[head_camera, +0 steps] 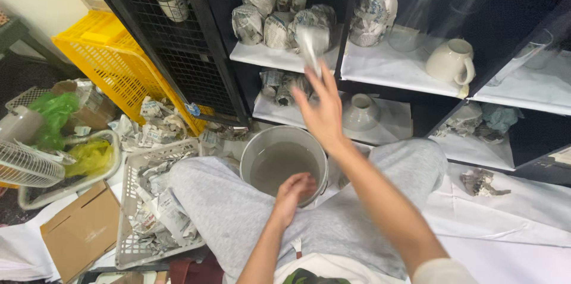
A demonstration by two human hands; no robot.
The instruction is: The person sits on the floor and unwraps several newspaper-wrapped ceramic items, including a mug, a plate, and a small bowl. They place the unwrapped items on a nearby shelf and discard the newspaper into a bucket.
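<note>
I sit cross-legged in grey trousers with a grey bucket [253, 147] of murky water between my knees. My left hand [291, 193] hovers over the bucket's near rim, fingers curled, with nothing visible in it. My right hand [323, 114] is raised toward the black shelf unit and grips a pale, motion-blurred glass object [313, 45] at the fingertips. That object is level with the upper shelf [262, 57], in front of several newspaper-wrapped bundles [262, 19].
A cream mug [451, 61], clear glasses [416, 19] and an upturned grey bowl [360, 111] stand on the white-lined shelves. On the left are a yellow crate [110, 58], a white basket of crumpled newspaper [151, 201], a cardboard box [83, 233] and a fan [24, 165].
</note>
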